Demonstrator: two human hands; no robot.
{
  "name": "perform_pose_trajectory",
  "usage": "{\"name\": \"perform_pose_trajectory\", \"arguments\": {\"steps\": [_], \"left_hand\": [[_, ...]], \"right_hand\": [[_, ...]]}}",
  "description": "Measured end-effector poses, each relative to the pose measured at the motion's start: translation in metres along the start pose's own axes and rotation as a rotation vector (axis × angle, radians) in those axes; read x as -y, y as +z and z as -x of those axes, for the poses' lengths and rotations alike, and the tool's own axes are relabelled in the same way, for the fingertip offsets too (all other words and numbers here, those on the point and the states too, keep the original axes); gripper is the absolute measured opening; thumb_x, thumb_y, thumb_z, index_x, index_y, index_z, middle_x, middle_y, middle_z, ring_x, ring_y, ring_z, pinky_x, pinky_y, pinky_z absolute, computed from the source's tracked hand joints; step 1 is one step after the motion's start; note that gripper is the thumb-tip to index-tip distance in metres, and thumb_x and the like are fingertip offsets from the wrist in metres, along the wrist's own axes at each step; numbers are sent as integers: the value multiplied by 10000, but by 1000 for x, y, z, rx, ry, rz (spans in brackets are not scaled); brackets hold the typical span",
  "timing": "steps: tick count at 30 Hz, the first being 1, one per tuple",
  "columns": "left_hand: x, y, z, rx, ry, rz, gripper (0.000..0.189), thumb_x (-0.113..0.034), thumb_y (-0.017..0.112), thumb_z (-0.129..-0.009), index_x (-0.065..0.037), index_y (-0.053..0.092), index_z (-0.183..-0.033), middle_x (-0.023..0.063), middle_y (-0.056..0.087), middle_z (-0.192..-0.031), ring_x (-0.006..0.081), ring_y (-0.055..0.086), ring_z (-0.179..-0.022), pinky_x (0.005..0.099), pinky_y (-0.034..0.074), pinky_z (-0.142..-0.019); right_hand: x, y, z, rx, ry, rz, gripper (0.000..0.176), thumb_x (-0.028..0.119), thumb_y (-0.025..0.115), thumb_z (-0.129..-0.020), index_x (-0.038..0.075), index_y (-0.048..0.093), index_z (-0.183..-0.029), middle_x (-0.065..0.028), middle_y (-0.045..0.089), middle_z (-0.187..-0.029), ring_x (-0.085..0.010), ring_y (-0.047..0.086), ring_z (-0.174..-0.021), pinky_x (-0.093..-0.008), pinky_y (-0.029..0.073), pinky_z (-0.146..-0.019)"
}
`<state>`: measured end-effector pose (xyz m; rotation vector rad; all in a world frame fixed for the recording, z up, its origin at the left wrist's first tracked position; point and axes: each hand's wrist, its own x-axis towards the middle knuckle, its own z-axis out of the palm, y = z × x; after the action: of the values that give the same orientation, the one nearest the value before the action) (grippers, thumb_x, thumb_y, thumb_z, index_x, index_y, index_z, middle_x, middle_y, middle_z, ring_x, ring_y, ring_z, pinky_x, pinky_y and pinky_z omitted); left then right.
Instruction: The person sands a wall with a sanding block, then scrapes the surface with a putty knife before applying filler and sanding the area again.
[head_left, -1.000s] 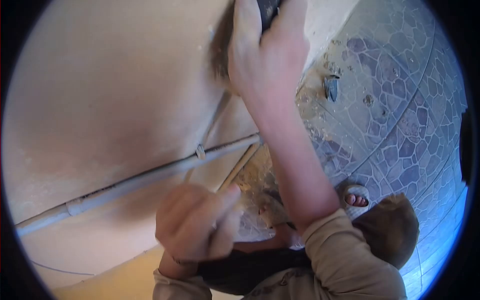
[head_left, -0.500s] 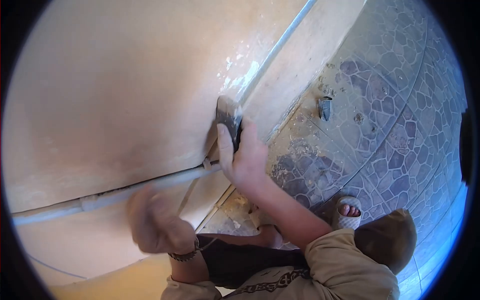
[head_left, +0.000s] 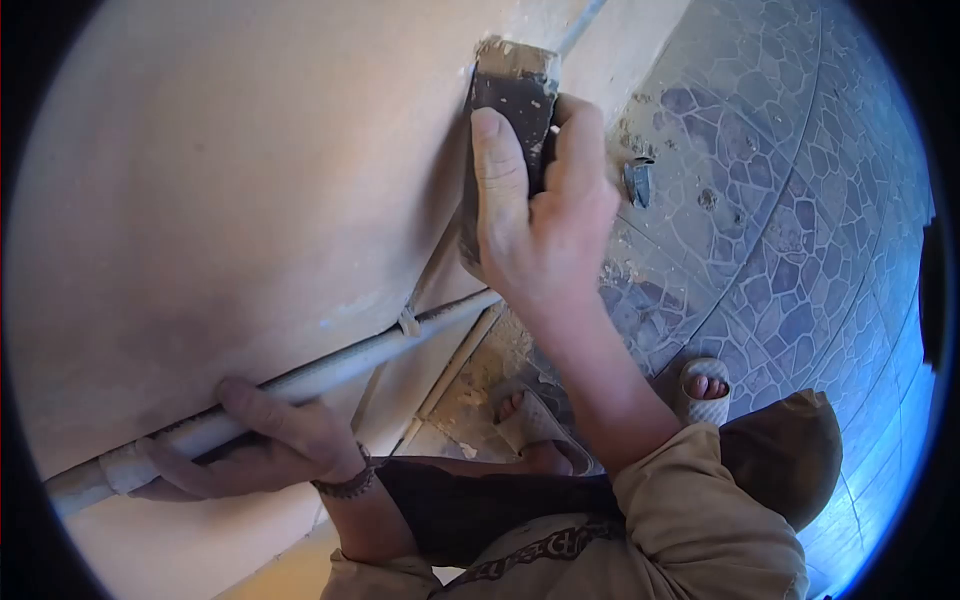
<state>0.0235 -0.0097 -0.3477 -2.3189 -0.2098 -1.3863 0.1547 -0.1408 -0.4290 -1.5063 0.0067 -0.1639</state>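
My right hand (head_left: 550, 215) is closed around a dark rectangular block (head_left: 512, 105), with the thumb along its upper face. Pale, crusty residue coats the block's far end, which lies at the wall (head_left: 250, 170) beside a thin bluish pipe (head_left: 583, 22). At lower left, my left hand (head_left: 285, 440) wraps round a pale pipe (head_left: 350, 362) running along the wall, thumb above and fingers beneath. A dark bracelet (head_left: 347, 482) circles the left wrist. A small strap (head_left: 408, 322) sits on that pipe to the right of the hand.
The floor (head_left: 790, 270) at right has a stone pattern, with crumbs of debris near the wall's foot. A small crumpled dark piece (head_left: 638, 184) lies there. Below are my feet in light sandals (head_left: 705, 408). A narrow pipe (head_left: 455, 370) runs low between wall and floor.
My right hand has moved up and to the right with the block, which now looks closer and larger. My left hand, blurred and off the pipe before, now grips it further left.
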Motion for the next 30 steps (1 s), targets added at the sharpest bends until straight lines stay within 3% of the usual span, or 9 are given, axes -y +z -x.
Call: {"name": "perform_pose_trajectory", "arguments": {"steps": [4,8,9,14,20,23,27,29,30], "left_hand": [[-11,5,-1,-8,2,63,671,-195,565,-869,-50,230,-1432,298,114,-1431,464,221,-1330,560,361,-1026],[-19,12,12,-44,-115,153,710,-196,578,-844,-50,219,-1439,294,82,-1435,461,202,-1336,565,341,-1035],[-19,11,14,-34,-110,120,722,-196,582,-836,-53,216,-1441,292,75,-1436,462,201,-1336,566,336,-1039],[-22,22,1,-84,-93,169,721,-191,594,-815,-20,246,-1423,288,49,-1445,442,201,-1343,559,333,-1044],[-29,20,8,-78,-157,164,685,-193,606,-810,12,301,-1387,266,13,-1463,409,149,-1372,552,289,-1066],[-31,27,7,-123,-218,54,640,-201,620,-806,8,357,-1351,272,10,-1468,397,125,-1374,535,287,-1062],[-37,24,11,-119,-238,137,544,-213,632,-803,-3,470,-1278,300,64,-1464,383,107,-1366,515,302,-1031],[-35,22,13,-93,-209,195,584,-202,622,-805,19,413,-1303,274,41,-1473,370,120,-1372,511,303,-1037],[-32,20,16,-68,-183,183,626,-196,613,-810,41,358,-1330,251,6,-1481,359,135,-1376,507,302,-1048]], "right_hand": [[-14,14,30,-65,-143,-77,280,131,642,-892,-7,536,-1111,-126,657,-790,-142,628,-656,-271,485,-580],[-4,-1,-39,-95,-168,-58,227,192,624,-909,8,552,-1022,-106,632,-737,-141,599,-618,-303,474,-541],[-6,10,-47,-155,-167,-158,259,196,619,-894,6,518,-1037,-193,620,-724,-385,603,-581,-382,463,-482],[-31,34,30,-194,-282,-156,340,184,608,-893,-34,520,-1137,-216,620,-754,-383,620,-591,-412,487,-525],[-5,10,-29,-138,-8,-216,343,172,607,-892,-62,514,-1124,-215,615,-750,-390,593,-534,-421,448,-456],[-23,31,15,-233,-286,-75,336,142,598,-897,-63,503,-1145,-216,606,-775,-365,591,-535,-414,448,-458],[-2,5,-28,-122,61,-224,203,142,612,-891,-9,501,-971,-211,576,-666,-402,567,-534,-437,425,-438],[-2,12,-24,-122,123,-243,242,146,611,-892,-19,505,-1033,-229,583,-710,-400,590,-575,-428,440,-467],[-1,18,-1,-121,80,-220,273,167,604,-903,-26,514,-1073,-197,610,-754,-320,606,-625,-376,470,-560]]}}
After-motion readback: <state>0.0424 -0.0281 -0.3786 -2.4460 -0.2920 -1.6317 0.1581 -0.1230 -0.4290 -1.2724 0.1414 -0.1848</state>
